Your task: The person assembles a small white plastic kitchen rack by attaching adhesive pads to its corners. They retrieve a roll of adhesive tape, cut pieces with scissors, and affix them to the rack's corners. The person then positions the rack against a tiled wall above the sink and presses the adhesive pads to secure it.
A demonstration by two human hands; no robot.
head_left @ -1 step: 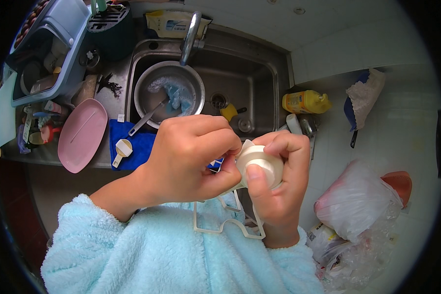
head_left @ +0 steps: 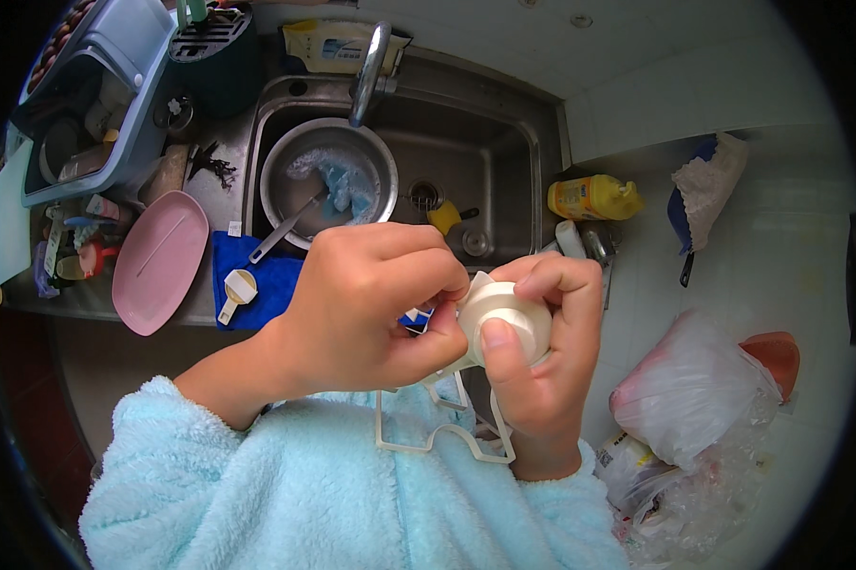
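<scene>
In my right hand [head_left: 551, 351] is a cream plastic piece [head_left: 507, 309] with a stepped round face and a small pointed ear on its rim. The thumb presses on the face and the fingers curl behind it. A thin cream outline frame [head_left: 404, 446] hangs below, in front of my light blue fleece; whether it joins the round piece is hidden. My left hand [head_left: 371, 304] is closed in a pinch against the piece's left rim. Its fingertips cover whatever they grip.
Beyond my hands is a steel sink [head_left: 504, 133] with a tap [head_left: 369, 76]. A metal pot [head_left: 380, 157] in it holds suds, a blue cloth and a grey-handled utensil. A pink tray [head_left: 167, 285] and blue cloth [head_left: 257, 304] lie left, a yellow bottle [head_left: 594, 198] right.
</scene>
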